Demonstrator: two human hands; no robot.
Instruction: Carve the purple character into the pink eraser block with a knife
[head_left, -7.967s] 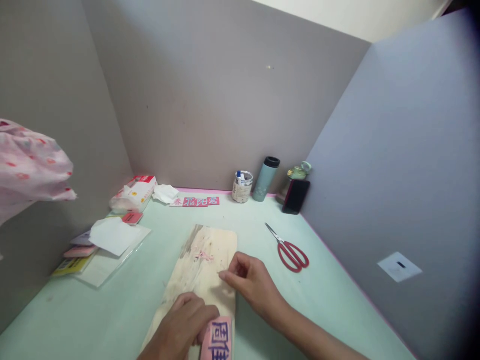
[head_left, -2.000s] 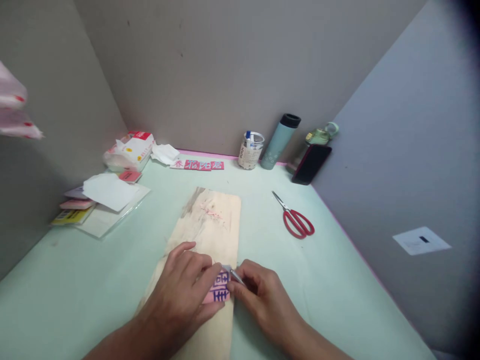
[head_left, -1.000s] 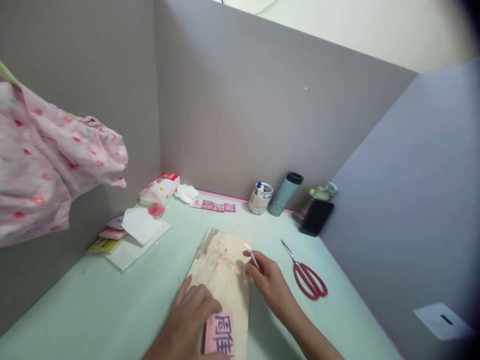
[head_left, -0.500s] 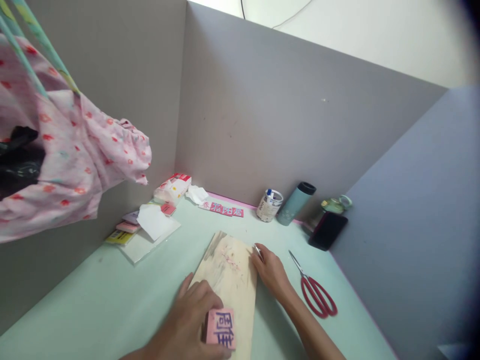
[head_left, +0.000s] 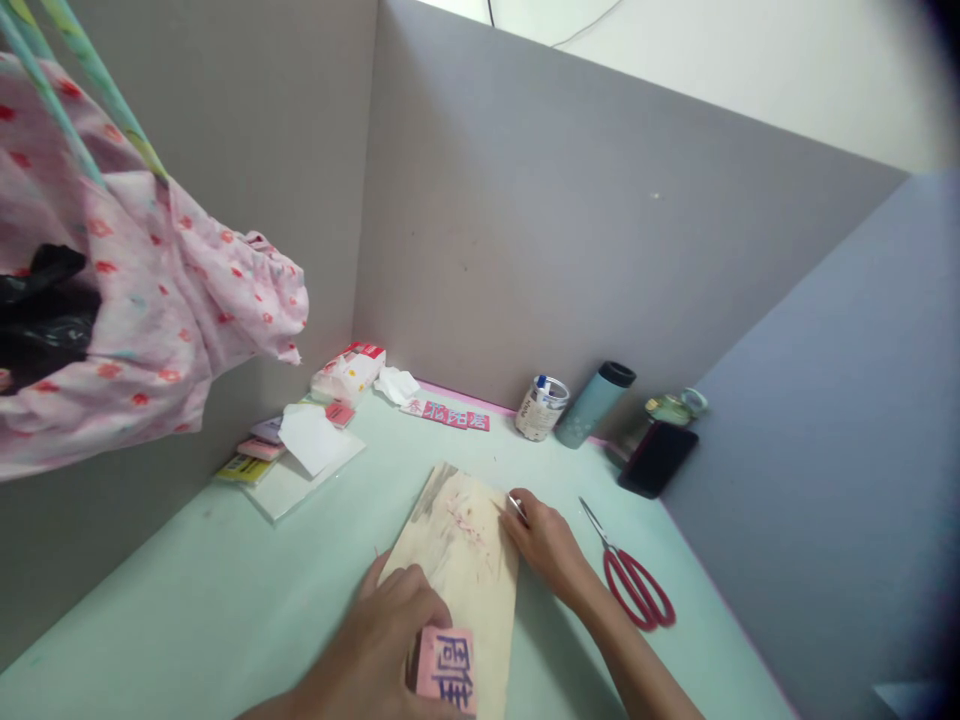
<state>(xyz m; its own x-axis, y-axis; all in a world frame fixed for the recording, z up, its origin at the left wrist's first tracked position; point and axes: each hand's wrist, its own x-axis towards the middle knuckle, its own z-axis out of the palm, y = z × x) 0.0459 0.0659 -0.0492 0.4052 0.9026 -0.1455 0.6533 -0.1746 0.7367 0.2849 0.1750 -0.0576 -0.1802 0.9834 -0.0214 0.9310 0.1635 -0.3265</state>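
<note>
My left hand (head_left: 382,640) is closed on a pink block (head_left: 447,668) with dark blue characters, over the near part of a wooden board (head_left: 469,540). Small pink shavings (head_left: 466,520) lie scattered on the board's far half. At the board's right edge, my right hand (head_left: 544,540) has its fingers wrapped round a thin silver tool (head_left: 516,505), most of it hidden in the grip. Red-handled scissors (head_left: 634,580) rest on the table to the right of my right hand.
Along the back stand a can (head_left: 541,408), a teal bottle (head_left: 598,403) and a phone (head_left: 658,459). Pink character strips (head_left: 450,415), tissues (head_left: 349,372) and papers (head_left: 311,440) lie back left. A pink cloth bag (head_left: 165,300) hangs at left; grey partitions (head_left: 525,200) surround the table.
The view has shifted slightly. My left hand and the pink block sit a little lower in the picture; both hands keep their grips.
</note>
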